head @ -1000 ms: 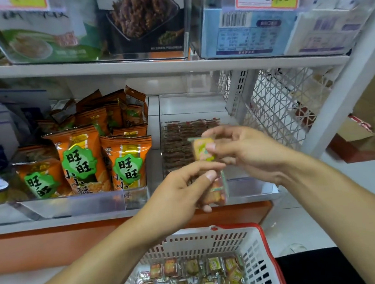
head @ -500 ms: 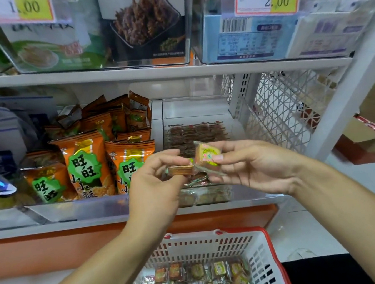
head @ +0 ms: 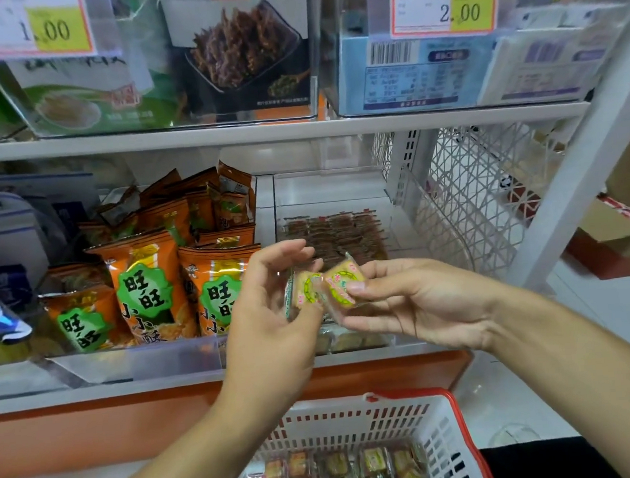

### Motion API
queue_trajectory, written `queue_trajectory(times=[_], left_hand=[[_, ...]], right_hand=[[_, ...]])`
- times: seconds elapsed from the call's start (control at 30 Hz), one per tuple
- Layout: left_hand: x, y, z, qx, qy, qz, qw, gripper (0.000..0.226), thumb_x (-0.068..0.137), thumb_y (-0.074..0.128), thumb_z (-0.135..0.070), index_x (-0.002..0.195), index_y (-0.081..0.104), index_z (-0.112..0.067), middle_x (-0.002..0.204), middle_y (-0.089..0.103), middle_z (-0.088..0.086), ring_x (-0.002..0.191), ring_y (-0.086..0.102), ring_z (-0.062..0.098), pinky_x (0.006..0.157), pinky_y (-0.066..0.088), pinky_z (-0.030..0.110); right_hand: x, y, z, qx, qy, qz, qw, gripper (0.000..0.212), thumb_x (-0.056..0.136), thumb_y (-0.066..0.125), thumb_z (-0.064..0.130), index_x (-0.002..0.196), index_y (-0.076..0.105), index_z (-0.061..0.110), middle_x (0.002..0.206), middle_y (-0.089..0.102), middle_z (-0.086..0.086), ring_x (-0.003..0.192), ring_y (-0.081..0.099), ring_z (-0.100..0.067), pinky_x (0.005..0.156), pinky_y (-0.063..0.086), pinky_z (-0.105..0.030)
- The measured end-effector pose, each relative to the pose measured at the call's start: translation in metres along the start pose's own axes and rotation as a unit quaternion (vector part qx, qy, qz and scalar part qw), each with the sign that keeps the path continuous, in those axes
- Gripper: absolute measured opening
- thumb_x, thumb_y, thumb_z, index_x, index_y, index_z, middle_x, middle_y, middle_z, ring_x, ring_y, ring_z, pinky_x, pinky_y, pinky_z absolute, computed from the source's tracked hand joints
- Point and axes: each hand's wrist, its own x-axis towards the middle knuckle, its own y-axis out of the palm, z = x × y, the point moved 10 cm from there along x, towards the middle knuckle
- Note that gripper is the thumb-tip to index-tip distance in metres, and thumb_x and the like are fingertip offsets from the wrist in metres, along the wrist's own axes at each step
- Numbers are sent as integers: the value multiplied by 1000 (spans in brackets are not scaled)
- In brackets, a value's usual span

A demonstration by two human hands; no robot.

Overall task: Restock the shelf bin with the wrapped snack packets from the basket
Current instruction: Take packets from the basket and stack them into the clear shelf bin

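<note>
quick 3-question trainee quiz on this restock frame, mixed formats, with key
1. True or false: the right hand pinches a wrapped snack packet.
2. Where do the unshelved packets lie? A) white and red basket B) upper shelf C) floor
3. Fill in: the clear shelf bin sits directly right of the ____ snack bags.

Key: 1 true. 2 A. 3 orange. Note: the left hand holds a second packet beside the first, in front of the bin.
</note>
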Motion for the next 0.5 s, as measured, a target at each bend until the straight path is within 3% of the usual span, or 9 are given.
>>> queue_trajectory(times=[0.17, 0.27, 0.33, 0.43, 0.5], left_hand=[[0, 3, -1, 10, 0, 12, 1000, 63, 87, 55, 27, 126, 55, -22, 130, 63, -3, 125, 61, 9, 99, 50, 19], [4, 2, 5, 5, -36, 17, 999, 66, 88, 59, 22, 131, 53, -28, 136, 61, -9, 129, 58, 4, 103, 51, 24], [6, -5, 12, 4, -59, -5, 998, 64, 89, 67, 14, 130, 53, -32, 136, 62, -10, 123, 64, 7, 100, 55, 29], [8, -15, 24, -36, -96, -39, 994, 64, 80, 81, 0, 127, 56, -35, 123, 73, -4, 100, 76, 15, 81, 61, 26], [8, -13, 33, -72, -127, -34, 989, 70, 70, 87, -13, 129, 55, -33, 114, 77, 1, 100, 76, 19, 82, 62, 32]], right_hand=[[5, -4, -3, -42, -23, -31, 998, 21, 79, 71, 7, 97, 62, 7, 108, 74, -18, 98, 74, -25, 85, 62, -41], [4, -20, 18, -76, -91, -86, 989, 27, 81, 71, 5, 105, 58, 7, 109, 73, -19, 94, 73, -24, 86, 59, -39], [0, -24, 33, -105, -129, -79, 983, 32, 80, 71, 7, 109, 60, 9, 109, 73, -18, 93, 72, -25, 86, 58, -38], [-6, -17, 38, -210, -141, -32, 967, 32, 76, 74, 12, 107, 71, 16, 108, 72, -19, 97, 70, -25, 91, 57, -39], [-5, -17, 33, -247, -147, -28, 957, 35, 76, 74, 10, 111, 71, 15, 110, 72, -20, 97, 69, -25, 90, 56, -39]])
